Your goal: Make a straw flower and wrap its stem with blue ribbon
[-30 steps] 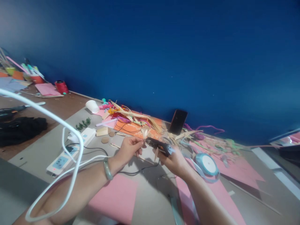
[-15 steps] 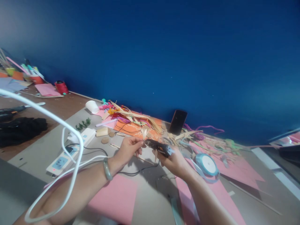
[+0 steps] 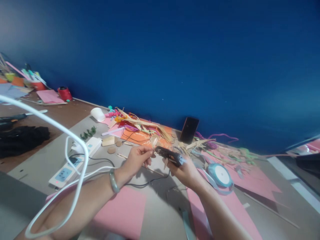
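My left hand is closed in a pinch on a small bunch of pale, petal-like dried strips, which stands up above the fingertips. My right hand grips a black glue gun, its tip pointing left, right beside the left fingertips. A black cord runs across the table towards the right hand. The exact contact between tip and strips is too small to make out. A thin stick lies below the hands.
A power strip and looping white cable lie left. Behind are a paper cup, orange paper, dried strips and a leaning phone. Right are a blue ribbon roll and pink paper; more pink paper lies in front.
Hardly anything differs. The whole view has shifted very slightly, and both hands keep the same grips at the same spot.
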Available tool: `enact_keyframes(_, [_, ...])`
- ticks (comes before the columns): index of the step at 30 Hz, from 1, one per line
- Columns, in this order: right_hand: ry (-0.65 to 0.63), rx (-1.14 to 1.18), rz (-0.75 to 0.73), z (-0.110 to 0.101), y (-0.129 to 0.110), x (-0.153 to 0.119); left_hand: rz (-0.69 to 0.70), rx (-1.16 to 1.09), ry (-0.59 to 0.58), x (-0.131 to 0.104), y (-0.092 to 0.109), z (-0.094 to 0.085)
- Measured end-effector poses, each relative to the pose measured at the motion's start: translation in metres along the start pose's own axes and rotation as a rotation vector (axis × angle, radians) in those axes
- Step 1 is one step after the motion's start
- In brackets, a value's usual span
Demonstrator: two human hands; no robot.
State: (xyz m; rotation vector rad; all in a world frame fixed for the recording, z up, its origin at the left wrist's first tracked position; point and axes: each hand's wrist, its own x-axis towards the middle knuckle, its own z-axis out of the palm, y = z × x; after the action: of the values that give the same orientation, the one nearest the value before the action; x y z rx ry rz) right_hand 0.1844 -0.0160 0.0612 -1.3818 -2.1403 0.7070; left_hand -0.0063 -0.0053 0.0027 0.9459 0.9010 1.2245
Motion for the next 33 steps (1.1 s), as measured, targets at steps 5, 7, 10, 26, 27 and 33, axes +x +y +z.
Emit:
enact_keyframes(5, [-0.026,0.01,-0.008,0.0,0.0,-0.001,-0.001,-0.004,0.002,0.0,0.0,0.0])
enact_keyframes(7, [-0.023,0.01,0.002,0.0,-0.002,-0.001,0.004,0.005,-0.007,0.0,-0.001,-0.001])
enact_keyframes(10, [-0.009,0.015,0.022,-0.001,-0.004,-0.002,0.011,0.029,-0.023,0.001,-0.003,-0.002])
enact_keyframes(26, [0.018,0.043,0.012,0.001,-0.001,-0.001,0.0,0.017,-0.006,-0.001,0.001,0.0])
enact_keyframes(27, [0.046,0.043,0.016,0.0,0.001,-0.001,-0.004,0.016,0.0,-0.001,0.004,0.001])
enact_keyframes(33, [0.239,-0.063,0.016,-0.015,0.017,0.003,0.003,0.012,0.05,-0.001,0.01,0.0])
